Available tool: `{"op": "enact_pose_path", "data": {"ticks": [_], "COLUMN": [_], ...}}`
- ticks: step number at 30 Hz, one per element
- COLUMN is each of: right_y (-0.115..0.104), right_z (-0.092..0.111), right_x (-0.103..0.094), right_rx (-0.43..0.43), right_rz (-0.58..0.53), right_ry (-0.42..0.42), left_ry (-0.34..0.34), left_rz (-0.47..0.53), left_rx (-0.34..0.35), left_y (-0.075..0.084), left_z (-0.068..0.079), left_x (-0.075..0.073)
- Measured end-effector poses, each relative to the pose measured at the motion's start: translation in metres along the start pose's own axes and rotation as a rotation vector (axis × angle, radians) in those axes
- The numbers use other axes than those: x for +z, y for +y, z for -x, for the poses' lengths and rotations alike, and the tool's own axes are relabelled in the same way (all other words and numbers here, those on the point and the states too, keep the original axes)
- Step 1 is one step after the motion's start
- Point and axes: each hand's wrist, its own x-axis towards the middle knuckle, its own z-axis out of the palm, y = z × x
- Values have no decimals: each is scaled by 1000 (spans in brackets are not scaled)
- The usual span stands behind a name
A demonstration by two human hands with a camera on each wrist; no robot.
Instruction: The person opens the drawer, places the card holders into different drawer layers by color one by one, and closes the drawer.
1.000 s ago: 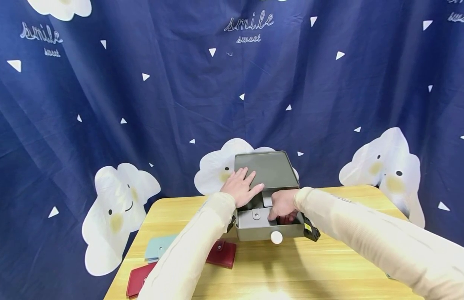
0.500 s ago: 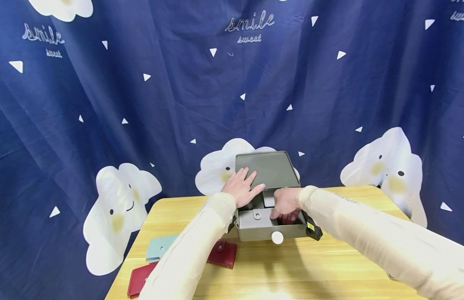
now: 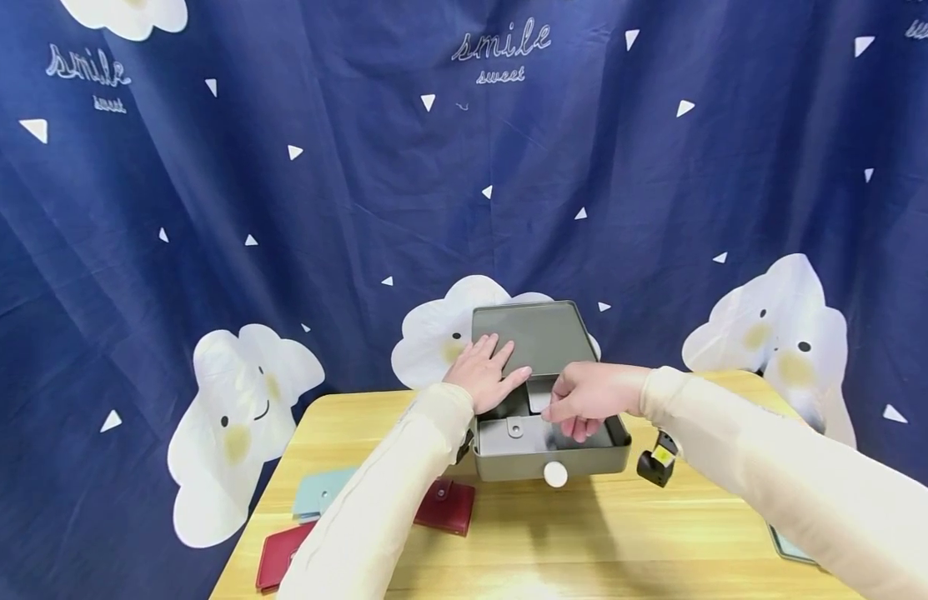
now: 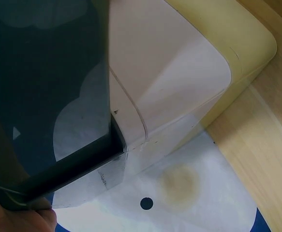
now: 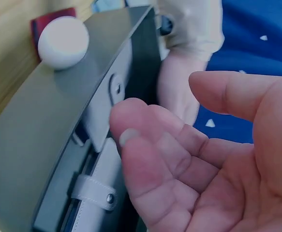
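A grey box point(image 3: 509, 468) with a white round knob point(image 3: 555, 475) on its front stands with its lid point(image 3: 534, 333) raised. My left hand point(image 3: 482, 377) rests on the lid's inner face, fingers spread. Over the right part of the box hovers my right hand point(image 3: 584, 398), its fingers loosely bent. In the right wrist view the thumb stands well apart and nothing lies between the fingers. Below those fingers sit a pale grey snap wallet point(image 5: 102, 113) and a second one with a snap strap point(image 5: 96, 191), both inside the box.
Left of the box on the wooden table point(image 3: 539, 550) lie a red wallet point(image 3: 444, 508), another red wallet point(image 3: 276, 557) and a light blue wallet point(image 3: 313, 493). A pale blue, dark-edged thing point(image 3: 790, 546) shows partly under the right sleeve. A blue curtain point(image 3: 358, 208) hangs behind.
My right hand has come up out of the box and shifted right, its fingers now above the wallets. The left hand stays on the lid.
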Motion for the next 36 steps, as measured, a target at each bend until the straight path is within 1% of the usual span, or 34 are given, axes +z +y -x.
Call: {"op": "enact_pose_path", "data": {"ticks": [4,9,14,17,23,26,30,33,36], "right_y": [4,9,16,20,28,32,40,47,54], "right_z": [12,26,38,46,57,60,62,62,61], "right_x": [-3,-6,-7,-5,7,15,29,38,47], "right_rx": [-65,-104,-164,-214,-328,-349,-388,-428,-454], "right_rz": [-61,-127,-165,-168,-147,-166,-229,-279,-305], "right_ry": [-5,2,12,29,74,75,48,20,2], "left_ry": [-14,-9,11,12,-7,-10,3,11,10], "left_rz": [-8,-4,-6,-8,-3,2,15,7,-4], "left_rx": [-5,-1,0,6,2,-8,0,5,6], "left_y": [2,3,2,1,-2,-4,-3,-1,1], "left_z": [0,0,0,0,2,3,4,2,1], "left_x": [-2,-2,1,2,2,1,-1,-3,-2]}}
